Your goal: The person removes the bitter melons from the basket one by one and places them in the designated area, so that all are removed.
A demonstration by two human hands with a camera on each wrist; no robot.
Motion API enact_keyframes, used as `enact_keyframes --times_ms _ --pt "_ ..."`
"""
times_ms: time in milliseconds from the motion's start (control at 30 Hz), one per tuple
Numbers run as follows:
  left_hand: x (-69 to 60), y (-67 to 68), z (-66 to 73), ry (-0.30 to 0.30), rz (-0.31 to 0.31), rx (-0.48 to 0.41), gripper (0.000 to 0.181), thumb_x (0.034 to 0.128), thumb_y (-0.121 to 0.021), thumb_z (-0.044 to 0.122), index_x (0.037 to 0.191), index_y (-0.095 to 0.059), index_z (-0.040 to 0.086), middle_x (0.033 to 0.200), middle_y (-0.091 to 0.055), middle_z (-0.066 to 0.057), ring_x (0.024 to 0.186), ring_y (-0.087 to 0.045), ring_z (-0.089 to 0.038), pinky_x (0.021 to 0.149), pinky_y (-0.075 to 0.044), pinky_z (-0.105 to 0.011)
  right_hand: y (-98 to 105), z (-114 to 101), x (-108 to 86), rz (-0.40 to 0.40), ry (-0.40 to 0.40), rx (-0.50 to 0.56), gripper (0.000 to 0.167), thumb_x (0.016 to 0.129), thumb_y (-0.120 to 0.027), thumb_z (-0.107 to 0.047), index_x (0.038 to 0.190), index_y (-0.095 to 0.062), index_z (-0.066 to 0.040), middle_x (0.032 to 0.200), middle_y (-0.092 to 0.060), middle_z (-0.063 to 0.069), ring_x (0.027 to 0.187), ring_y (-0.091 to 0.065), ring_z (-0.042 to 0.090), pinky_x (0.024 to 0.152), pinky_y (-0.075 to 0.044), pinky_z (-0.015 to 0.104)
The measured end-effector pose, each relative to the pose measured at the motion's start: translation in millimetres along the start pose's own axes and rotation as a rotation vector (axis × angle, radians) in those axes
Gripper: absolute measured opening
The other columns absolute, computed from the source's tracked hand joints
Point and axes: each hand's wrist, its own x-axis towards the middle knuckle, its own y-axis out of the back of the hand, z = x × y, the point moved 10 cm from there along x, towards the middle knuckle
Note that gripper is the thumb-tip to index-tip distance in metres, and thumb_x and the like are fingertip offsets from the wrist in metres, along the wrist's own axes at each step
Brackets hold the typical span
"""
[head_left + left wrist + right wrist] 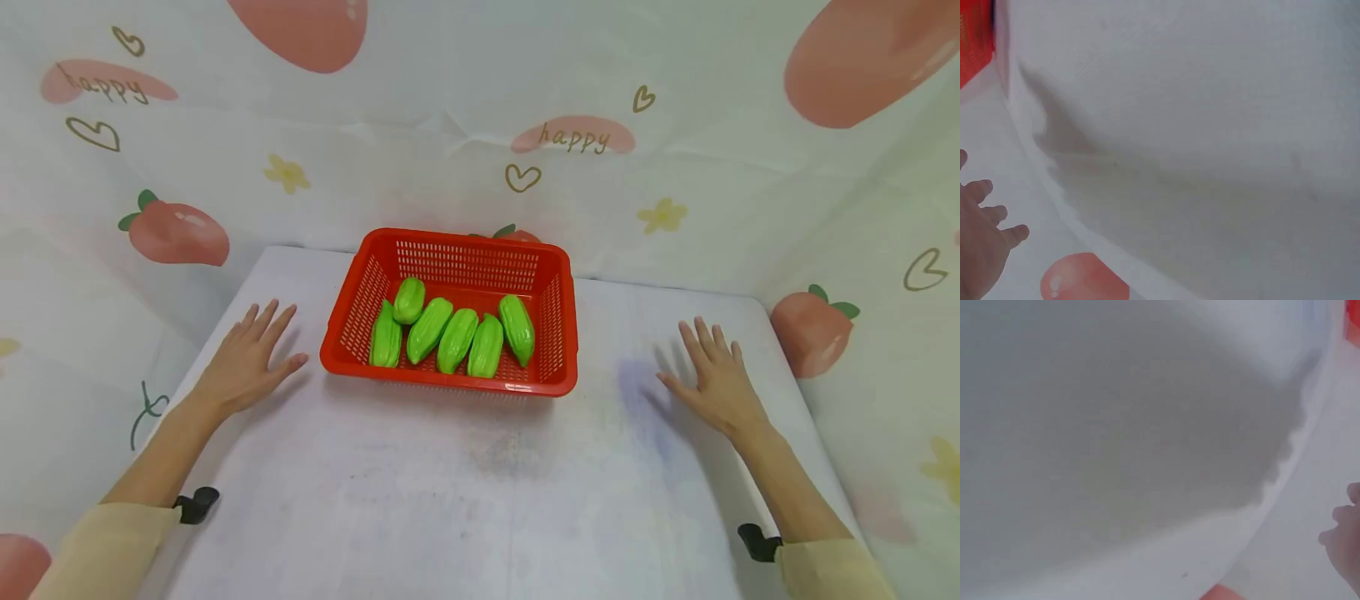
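Red basket [450, 382] stands toward the far edge of the counter [450, 517], between left grip [243, 362] and right grip [716, 379] | six green vegetables [457, 342] lie inside, its walls probably prevent them from rolling away | fingers of both grips are spread apart, holding nothing, so the basket is untouched

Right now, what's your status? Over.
Left hand, right hand: empty, fingers spread. Six green vegetables inside red basket. No obstacle visible between hands and basket.
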Motion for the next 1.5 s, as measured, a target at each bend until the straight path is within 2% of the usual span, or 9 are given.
enact_keyframes --times_ms 233,367,600,733,933,1100,1167,1300,1500 --pt "5.8 11.3 6.6 -0.026 0.032 -0.028 0.079 0.0975 -0.054 0.048 0.160 -0.020 0.014 0.162 -0.016 -0.022 0.148 -0.008 -0.046 0.110 -0.017 -0.070 7.5 -19.5 17.1 0.021 0.078 0.055 0.087 0.092 -0.067 -0.041 0.158 -0.022 -0.009 0.159 -0.018 0.028 0.144 -0.015 0.052 0.114 -0.006 0.067" --pt "12.5 14.6 16.6 -0.050 0.053 -0.042 0.078 0.0963 -0.057 0.047 0.159 -0.023 0.015 0.162 -0.019 -0.019 0.149 -0.012 -0.041 0.107 -0.022 -0.071 9.9 -28.1 26.0 0.027 0.104 0.098 0.086 0.091 -0.070 -0.035 0.158 -0.023 -0.010 0.160 -0.018 0.026 0.146 -0.015 0.047 0.117 -0.009 0.061" --pt "18.2 24.4 26.5 -0.037 0.080 -0.143 0.077 0.0960 -0.060 0.041 0.159 -0.023 0.019 0.163 -0.021 -0.016 0.149 -0.015 -0.038 0.107 -0.023 -0.071 11.9 -46.4 34.8 0.052 0.156 0.136 0.084 0.089 -0.072 -0.032 0.157 -0.028 -0.010 0.160 -0.024 0.020 0.148 -0.019 0.040 0.119 -0.014 0.053" --pt "18.9 29.3 30.3 -0.035 0.092 -0.206 0.075 0.0974 -0.058 0.042 0.159 -0.023 0.020 0.162 -0.022 -0.015 0.148 -0.019 -0.039 0.109 -0.022 -0.069 15.2 -55.3 39.3 0.110 0.195 0.136 0.084 0.086 -0.074 -0.029 0.156 -0.032 -0.011 0.158 -0.032 0.016 0.146 -0.027 0.036 0.118 -0.021 0.048" --pt "23.5 26.1 39.5 -0.022 0.046 -0.342 0.073 0.0982 -0.058 0.040 0.160 -0.022 0.022 0.162 -0.023 -0.014 0.147 -0.022 -0.039 0.111 -0.021 -0.067 23.7 -69.7 43.7 0.228 0.270 0.158 0.081 0.081 -0.077 -0.021 0.153 -0.040 -0.011 0.153 -0.043 0.011 0.139 -0.042 0.031 0.112 -0.035 0.041" --pt "28.1 25.3 43.9 0.004 0.032 -0.385 0.073 0.0988 -0.057 0.040 0.160 -0.021 0.022 0.160 -0.027 -0.018 0.137 -0.034 -0.051 0.101 -0.034 -0.070 29.2 -82.9 49.6 0.283 0.298 0.201 0.078 0.077 -0.080 -0.013 0.148 -0.048 -0.010 0.145 -0.053 0.011 0.128 -0.053 0.033 0.110 -0.038 0.035" --pt "31.3 25.2 44.9 0.011 0.037 -0.418 0.073 0.0988 -0.058 0.039 0.160 -0.022 0.022 0.160 -0.028 -0.018 0.135 -0.037 -0.051 0.099 -0.038 -0.069 30.5 -89.6 53.9 0.295 0.303 0.226 0.076 0.076 -0.081 -0.010 0.145 -0.051 -0.009 0.141 -0.057 0.010 0.125 -0.056 0.033 0.109 -0.040 0.034" --pt "39.0 22.5 50.3 0.003 0.033 -0.504 0.072 0.0983 -0.061 0.034 0.159 -0.024 0.020 0.159 -0.030 -0.015 0.140 -0.035 -0.043 0.103 -0.038 -0.063 31.1 -104.9 64.1 0.309 0.332 0.283 0.072 0.074 -0.082 -0.006 0.141 -0.056 -0.009 0.135 -0.062 0.010 0.118 -0.061 0.032 0.104 -0.045 0.033" --pt "47.7 14.9 62.6 0.002 -0.040 -0.561 0.071 0.0996 -0.059 0.031 0.159 -0.022 0.020 0.157 -0.033 -0.021 0.138 -0.036 -0.045 0.103 -0.038 -0.063 27.9 -122.6 75.7 0.290 0.369 0.354 0.069 0.075 -0.082 -0.003 0.139 -0.057 -0.009 0.128 -0.066 0.009 0.108 -0.065 0.027 0.096 -0.050 0.030"
